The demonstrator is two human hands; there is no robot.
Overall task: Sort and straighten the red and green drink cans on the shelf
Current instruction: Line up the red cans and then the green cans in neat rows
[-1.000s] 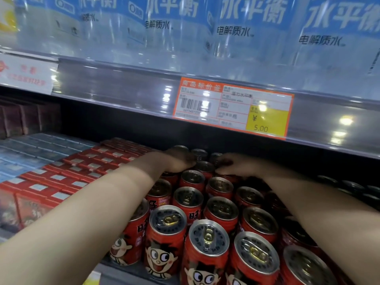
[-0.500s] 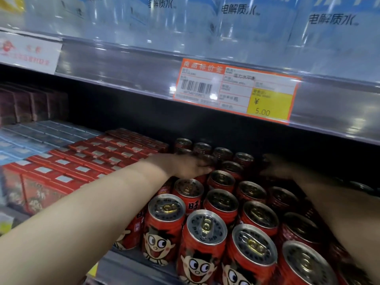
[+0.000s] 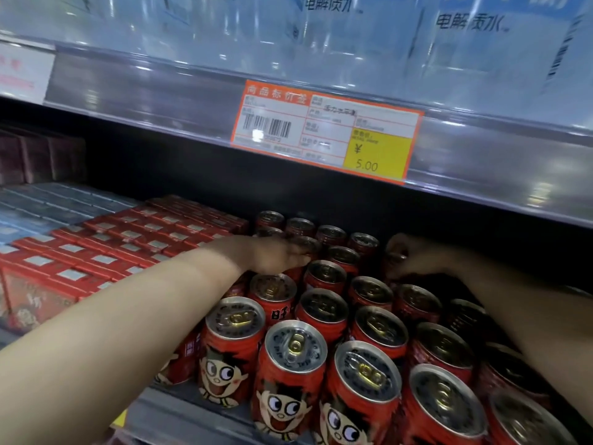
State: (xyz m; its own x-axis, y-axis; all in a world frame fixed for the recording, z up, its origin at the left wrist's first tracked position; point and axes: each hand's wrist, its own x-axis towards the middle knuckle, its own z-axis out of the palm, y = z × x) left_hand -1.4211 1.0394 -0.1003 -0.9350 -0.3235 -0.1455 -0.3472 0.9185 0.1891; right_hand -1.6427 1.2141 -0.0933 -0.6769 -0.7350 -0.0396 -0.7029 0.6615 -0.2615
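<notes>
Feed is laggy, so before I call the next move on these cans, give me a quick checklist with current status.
1. Left hand on the back-row cans: ok, it lies across their tops.
2. Right hand grip: cannot tell, it is in shadow.
3. Front-row cans upright, faces out: ok.
4. Colours sorted: cannot tell, the right-side cans are too dark.

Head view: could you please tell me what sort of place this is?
Probably a supermarket: a price tag with barcode on the shelf edge, rows of identical red cans, and red cartons beside them.
</notes>
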